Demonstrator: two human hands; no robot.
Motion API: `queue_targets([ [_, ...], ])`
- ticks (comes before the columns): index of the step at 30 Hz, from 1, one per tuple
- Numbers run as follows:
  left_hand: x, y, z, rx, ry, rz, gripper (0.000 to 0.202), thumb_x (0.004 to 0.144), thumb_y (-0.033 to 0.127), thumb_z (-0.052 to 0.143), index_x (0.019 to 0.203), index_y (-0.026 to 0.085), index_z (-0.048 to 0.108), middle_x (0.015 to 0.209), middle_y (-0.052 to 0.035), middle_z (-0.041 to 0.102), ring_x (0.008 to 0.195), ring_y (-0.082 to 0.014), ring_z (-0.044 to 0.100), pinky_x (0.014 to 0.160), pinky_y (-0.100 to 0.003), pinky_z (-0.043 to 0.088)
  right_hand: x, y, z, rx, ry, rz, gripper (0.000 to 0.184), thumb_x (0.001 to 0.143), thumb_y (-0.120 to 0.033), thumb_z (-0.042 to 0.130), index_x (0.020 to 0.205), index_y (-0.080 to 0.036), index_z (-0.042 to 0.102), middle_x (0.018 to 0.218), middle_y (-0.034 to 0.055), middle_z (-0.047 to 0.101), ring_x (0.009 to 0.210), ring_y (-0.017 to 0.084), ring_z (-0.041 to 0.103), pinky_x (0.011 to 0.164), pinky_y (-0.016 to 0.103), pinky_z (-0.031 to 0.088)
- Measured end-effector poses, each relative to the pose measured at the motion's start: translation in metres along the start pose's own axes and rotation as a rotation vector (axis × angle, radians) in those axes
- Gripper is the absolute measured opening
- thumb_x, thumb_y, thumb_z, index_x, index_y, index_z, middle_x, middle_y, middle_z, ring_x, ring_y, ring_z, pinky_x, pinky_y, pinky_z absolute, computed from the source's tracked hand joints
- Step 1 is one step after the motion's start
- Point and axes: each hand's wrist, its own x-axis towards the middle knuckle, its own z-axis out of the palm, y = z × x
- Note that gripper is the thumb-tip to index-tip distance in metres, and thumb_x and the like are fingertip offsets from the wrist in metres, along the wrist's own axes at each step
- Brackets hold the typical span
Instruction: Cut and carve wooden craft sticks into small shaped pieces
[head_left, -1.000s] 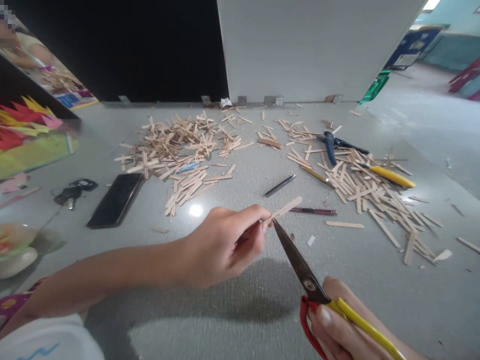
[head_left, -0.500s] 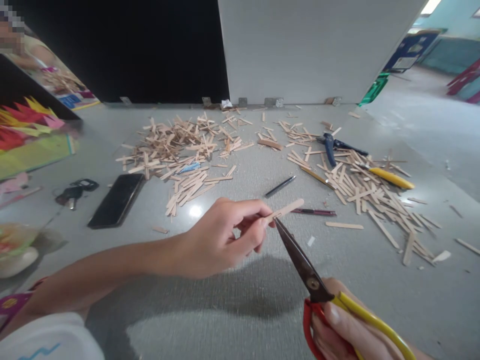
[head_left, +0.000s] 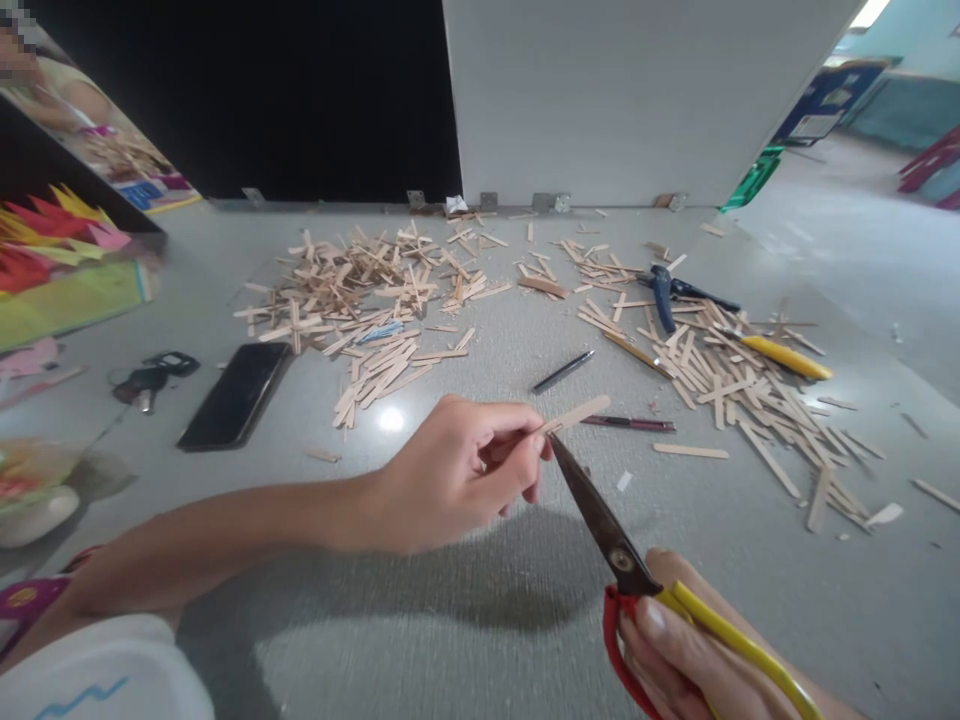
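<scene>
Pinched between the thumb and fingers of my left hand (head_left: 465, 470) is a wooden craft stick (head_left: 581, 412), its rounded end pointing up to the right. A small slot or mark shows on the stick near my fingertips. My right hand (head_left: 690, 650) is wrapped round a pair of scissors (head_left: 600, 510) with one red and one yellow handle. The dark blades look nearly closed, and their tips touch the lower edge of the stick beside my left thumb. Behind the stick lie a dark red pen (head_left: 637, 424) and a black pen (head_left: 564, 371).
Craft sticks lie in a heap (head_left: 352, 275) at the back left and another pile (head_left: 750, 395) at right, with blue-handled pliers (head_left: 664, 295) and a yellow-handled tool (head_left: 787, 356). A phone (head_left: 236, 397) and keys (head_left: 150, 380) are at left. A black-and-white panel (head_left: 585, 100) stands behind; a person sits beyond.
Both hands keep nearly the same pose. The scissor handles have shifted very slightly left, with the tips still at the stick. The whole view has moved a little.
</scene>
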Motion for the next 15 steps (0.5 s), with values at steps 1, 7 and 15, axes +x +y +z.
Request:
queue_targets([
  [1,0.000,-0.001,0.000,0.008,0.009,0.022,0.037,0.103,0.019,0.049,0.070,0.016,0.063,0.058,0.0008,0.063,0.047,-0.0082,0.056,0.044,-0.017,0.039,-0.002,0.004,-0.001,0.021,0.003,-0.005,0.062,0.104,-0.078,0.047,0.072,-0.025,0.044,0.045,-0.0091,0.040,0.040,0.007,0.032,0.044,0.025,0.023],
  [7,0.001,-0.003,0.001,0.004,0.056,0.122,0.035,0.097,0.012,0.050,0.063,0.017,0.060,0.051,0.0036,0.057,0.041,-0.0061,0.048,0.040,-0.017,0.032,0.002,0.010,-0.002,0.186,-0.063,-0.009,0.062,0.101,-0.080,0.051,0.072,-0.026,0.040,0.046,-0.0099,0.037,0.040,0.006,0.032,0.040,0.023,0.019],
  [15,-0.001,-0.004,0.002,-0.062,0.042,0.061,0.037,0.103,0.022,0.049,0.070,0.016,0.064,0.057,-0.0006,0.064,0.043,-0.0078,0.055,0.041,-0.015,0.039,0.001,0.000,0.001,0.122,-0.040,-0.090,0.059,0.103,-0.079,0.048,0.081,-0.024,0.046,0.046,-0.0102,0.039,0.043,0.007,0.032,0.045,0.025,0.020],
])
